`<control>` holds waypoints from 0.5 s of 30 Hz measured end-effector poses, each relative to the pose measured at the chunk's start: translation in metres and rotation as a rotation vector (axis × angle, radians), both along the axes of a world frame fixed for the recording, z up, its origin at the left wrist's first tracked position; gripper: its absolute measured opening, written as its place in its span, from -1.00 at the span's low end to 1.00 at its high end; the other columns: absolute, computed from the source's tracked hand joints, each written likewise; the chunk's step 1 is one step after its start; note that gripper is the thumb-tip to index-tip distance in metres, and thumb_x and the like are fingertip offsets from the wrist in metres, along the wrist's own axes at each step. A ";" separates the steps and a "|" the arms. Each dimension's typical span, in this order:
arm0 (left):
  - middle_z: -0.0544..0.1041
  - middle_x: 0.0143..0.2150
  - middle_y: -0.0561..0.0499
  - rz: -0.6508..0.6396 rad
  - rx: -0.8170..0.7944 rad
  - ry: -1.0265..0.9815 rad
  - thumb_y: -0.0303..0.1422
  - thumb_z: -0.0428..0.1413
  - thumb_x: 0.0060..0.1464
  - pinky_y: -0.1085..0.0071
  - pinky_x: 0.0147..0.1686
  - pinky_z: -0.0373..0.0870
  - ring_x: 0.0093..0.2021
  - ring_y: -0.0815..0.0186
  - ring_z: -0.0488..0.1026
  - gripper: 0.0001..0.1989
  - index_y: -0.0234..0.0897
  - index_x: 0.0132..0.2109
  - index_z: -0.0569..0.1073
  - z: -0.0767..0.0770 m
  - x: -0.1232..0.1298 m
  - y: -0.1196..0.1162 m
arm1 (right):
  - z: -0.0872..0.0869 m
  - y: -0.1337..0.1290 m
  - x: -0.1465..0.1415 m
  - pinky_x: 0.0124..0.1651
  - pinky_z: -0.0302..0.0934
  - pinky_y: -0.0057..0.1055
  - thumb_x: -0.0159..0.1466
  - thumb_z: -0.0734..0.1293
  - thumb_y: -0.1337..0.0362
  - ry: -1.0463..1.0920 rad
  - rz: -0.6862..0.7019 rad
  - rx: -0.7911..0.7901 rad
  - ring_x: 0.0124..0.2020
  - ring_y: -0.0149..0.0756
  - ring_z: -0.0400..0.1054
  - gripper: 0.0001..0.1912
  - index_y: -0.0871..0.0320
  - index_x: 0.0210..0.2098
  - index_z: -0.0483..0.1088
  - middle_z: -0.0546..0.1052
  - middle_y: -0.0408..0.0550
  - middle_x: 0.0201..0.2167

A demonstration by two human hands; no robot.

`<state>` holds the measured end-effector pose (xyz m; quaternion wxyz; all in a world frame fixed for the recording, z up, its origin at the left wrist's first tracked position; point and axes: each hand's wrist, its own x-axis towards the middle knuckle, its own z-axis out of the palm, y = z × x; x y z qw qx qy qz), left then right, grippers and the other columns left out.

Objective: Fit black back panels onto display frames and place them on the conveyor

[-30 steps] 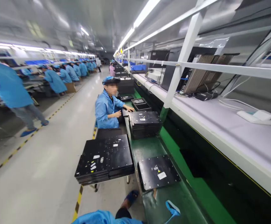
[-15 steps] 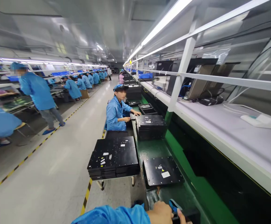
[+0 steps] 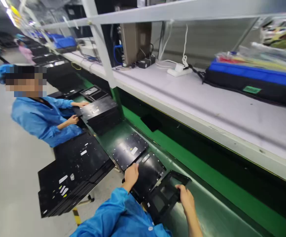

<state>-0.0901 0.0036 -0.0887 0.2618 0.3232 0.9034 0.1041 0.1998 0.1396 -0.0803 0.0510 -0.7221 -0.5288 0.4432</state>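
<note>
My left hand [image 3: 131,176] is closed at the near left corner of a black flat panel [image 3: 149,171] lying on the green bench; its fingertips are partly hidden. Beside that panel, a black open frame [image 3: 168,191] with rectangular cutouts lies at a slant. My right hand [image 3: 186,197] grips the frame's right edge, thumb on top. Just beyond my left hand rests another black panel [image 3: 130,149] with screws round its rim and a white label.
Stacked black panels [image 3: 76,168] stand on a cart at left. A co-worker in a blue smock [image 3: 41,118] sits by another panel stack [image 3: 103,112]. Above the bench runs a white shelf [image 3: 207,115] with a power strip [image 3: 179,70] and a blue-and-black bin [image 3: 253,79].
The view has swung right and down. Both hands now show, with the right on the black frame and the left at a panel. The blue item near my hand earlier is out of sight.
</note>
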 end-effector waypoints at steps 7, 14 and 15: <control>0.68 -0.05 -0.20 0.028 0.001 0.070 -0.17 -0.30 0.51 0.30 -0.09 0.34 0.01 0.07 0.60 -0.47 -0.25 -0.03 0.55 -0.006 -0.108 0.014 | -0.060 0.034 0.092 -0.30 0.44 -0.12 -0.08 0.42 -0.07 0.052 -0.355 -0.027 -0.23 0.20 0.57 -0.65 0.08 -0.50 0.43 0.60 0.24 -0.37; 0.65 0.02 -0.28 0.066 -0.009 -0.043 -0.18 -0.25 0.49 0.21 -0.02 0.36 0.06 -0.02 0.57 -0.49 -0.28 -0.02 0.57 -0.022 -0.202 0.036 | -0.039 0.056 0.079 -0.19 0.35 0.31 -0.09 0.31 -0.21 -0.548 -0.048 -0.041 0.01 0.50 0.51 -0.60 -0.15 -0.41 0.56 0.60 0.38 -0.22; 0.66 -0.01 -0.27 0.091 -0.006 -0.055 -0.19 -0.23 0.48 0.22 -0.03 0.37 0.03 0.00 0.58 -0.49 -0.29 -0.05 0.58 -0.019 -0.207 0.036 | -0.034 0.070 0.068 -0.29 0.29 0.32 -0.12 0.32 -0.22 -0.541 -0.014 0.007 -0.03 0.53 0.50 -0.62 -0.27 -0.39 0.58 0.59 0.37 -0.20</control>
